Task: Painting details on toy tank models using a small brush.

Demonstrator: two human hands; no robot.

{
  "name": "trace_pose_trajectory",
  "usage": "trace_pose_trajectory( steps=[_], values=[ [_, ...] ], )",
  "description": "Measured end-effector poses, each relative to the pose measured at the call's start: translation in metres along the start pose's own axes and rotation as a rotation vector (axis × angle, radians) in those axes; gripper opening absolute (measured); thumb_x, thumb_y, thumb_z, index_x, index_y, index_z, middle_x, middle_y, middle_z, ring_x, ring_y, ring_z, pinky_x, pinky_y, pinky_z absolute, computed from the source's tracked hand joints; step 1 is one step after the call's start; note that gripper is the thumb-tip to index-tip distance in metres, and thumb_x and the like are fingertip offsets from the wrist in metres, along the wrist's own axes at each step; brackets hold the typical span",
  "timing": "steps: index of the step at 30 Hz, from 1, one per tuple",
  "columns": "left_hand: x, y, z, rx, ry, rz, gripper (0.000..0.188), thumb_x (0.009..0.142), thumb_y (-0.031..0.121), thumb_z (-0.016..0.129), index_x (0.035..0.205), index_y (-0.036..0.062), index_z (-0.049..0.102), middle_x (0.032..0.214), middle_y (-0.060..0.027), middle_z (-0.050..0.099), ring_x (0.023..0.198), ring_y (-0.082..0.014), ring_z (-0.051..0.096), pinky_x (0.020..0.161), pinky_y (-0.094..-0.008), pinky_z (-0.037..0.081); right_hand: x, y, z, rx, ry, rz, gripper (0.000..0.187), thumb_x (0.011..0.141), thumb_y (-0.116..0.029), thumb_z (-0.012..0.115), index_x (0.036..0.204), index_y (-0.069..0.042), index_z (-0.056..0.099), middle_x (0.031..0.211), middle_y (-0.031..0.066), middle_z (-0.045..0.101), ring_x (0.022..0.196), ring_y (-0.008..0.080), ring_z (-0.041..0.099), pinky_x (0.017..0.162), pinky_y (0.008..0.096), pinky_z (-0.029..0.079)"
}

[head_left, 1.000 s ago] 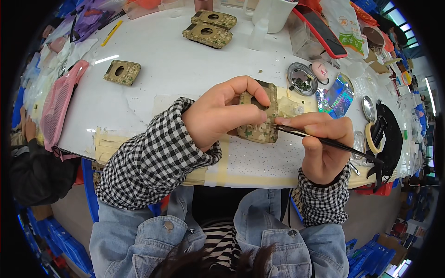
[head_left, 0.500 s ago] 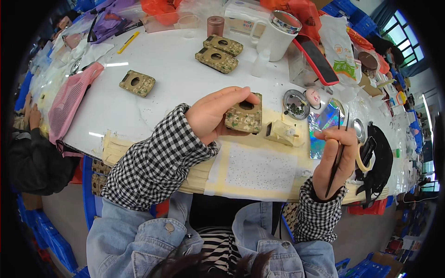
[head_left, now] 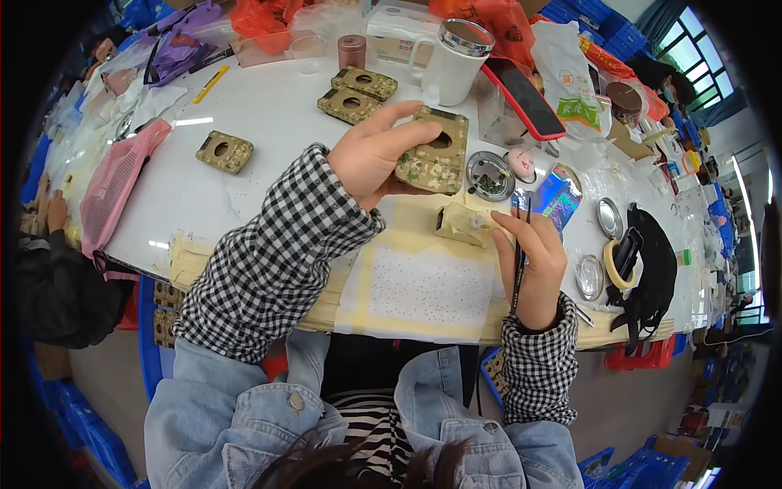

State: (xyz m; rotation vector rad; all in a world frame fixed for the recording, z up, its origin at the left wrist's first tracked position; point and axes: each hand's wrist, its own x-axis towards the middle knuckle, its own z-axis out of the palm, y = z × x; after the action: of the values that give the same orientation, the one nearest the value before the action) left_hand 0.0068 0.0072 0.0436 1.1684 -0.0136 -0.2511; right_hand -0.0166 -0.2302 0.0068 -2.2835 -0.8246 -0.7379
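White round table crowded at twelve o'clock: mug, red phone, camouflage blocks. Left hand clenched round camouflage block at centre; right hand at four o'clock pinching thin brush. Blue crates on floor, perhaps

Left hand raised, fingers clamped — right hand lower, curled.

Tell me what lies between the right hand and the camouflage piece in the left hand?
In the head view, a small beige block lies on the taped mat between them.
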Motion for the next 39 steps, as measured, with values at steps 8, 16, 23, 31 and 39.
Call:
trace_pose_trajectory(
  steps=[8,16,23,31,39],
  values=[
    [0.000,-0.019,-0.006,-0.166,0.005,-0.292,0.040,0.093,0.025,0.048,0.124,0.0004,0.044,0.093,-0.0178,0.067,0.078,-0.0222,0.068,0.052,-0.0235,0.050,0.003,0.003,0.007,0.016,-0.015,-0.033,0.025,0.066,0.000,0.076,0.089,-0.002,0.066,0.079,0.0116,0.060,0.080,0.0280,0.058,0.070,0.0350,0.047],
    [-0.007,-0.026,-0.004,-0.177,-0.011,-0.237,0.049,0.093,0.020,0.048,0.136,0.0039,0.032,0.112,-0.0149,0.055,0.087,-0.0267,0.066,0.058,-0.0295,0.054,0.015,-0.016,-0.010,0.087,0.084,0.039,0.020,0.071,0.005,0.071,0.090,0.000,0.064,0.083,0.0145,0.063,0.081,0.0278,0.062,0.072,0.0330,0.049],
    [-0.010,-0.023,-0.001,-0.172,-0.083,-0.258,0.047,0.093,0.020,0.048,0.134,0.0013,0.033,0.111,-0.0147,0.055,0.091,-0.0268,0.065,0.067,-0.0357,0.057,0.030,-0.038,-0.018,0.451,0.163,0.150,0.010,0.087,0.001,0.058,0.097,0.003,0.061,0.091,0.0127,0.064,0.082,0.0170,0.060,0.076,0.0261,0.045],
    [-0.012,-0.027,0.001,-0.183,-0.094,-0.272,0.047,0.093,0.021,0.049,0.133,0.0018,0.035,0.114,-0.0155,0.056,0.091,-0.0263,0.064,0.068,-0.0375,0.057,0.032,-0.044,0.006,0.790,0.038,0.277,0.011,0.096,-0.005,0.048,0.100,0.004,0.053,0.095,0.0131,0.064,0.090,0.0144,0.062,0.083,0.0252,0.046],
    [-0.012,-0.027,0.001,-0.182,-0.087,-0.276,0.043,0.093,0.022,0.049,0.130,0.0022,0.039,0.111,-0.0145,0.057,0.090,-0.0256,0.064,0.068,-0.0370,0.057,0.032,-0.041,0.009,0.742,0.019,0.261,0.010,0.095,-0.004,0.049,0.100,0.003,0.054,0.093,0.0117,0.064,0.087,0.0133,0.062,0.079,0.0243,0.047]
  ],
)
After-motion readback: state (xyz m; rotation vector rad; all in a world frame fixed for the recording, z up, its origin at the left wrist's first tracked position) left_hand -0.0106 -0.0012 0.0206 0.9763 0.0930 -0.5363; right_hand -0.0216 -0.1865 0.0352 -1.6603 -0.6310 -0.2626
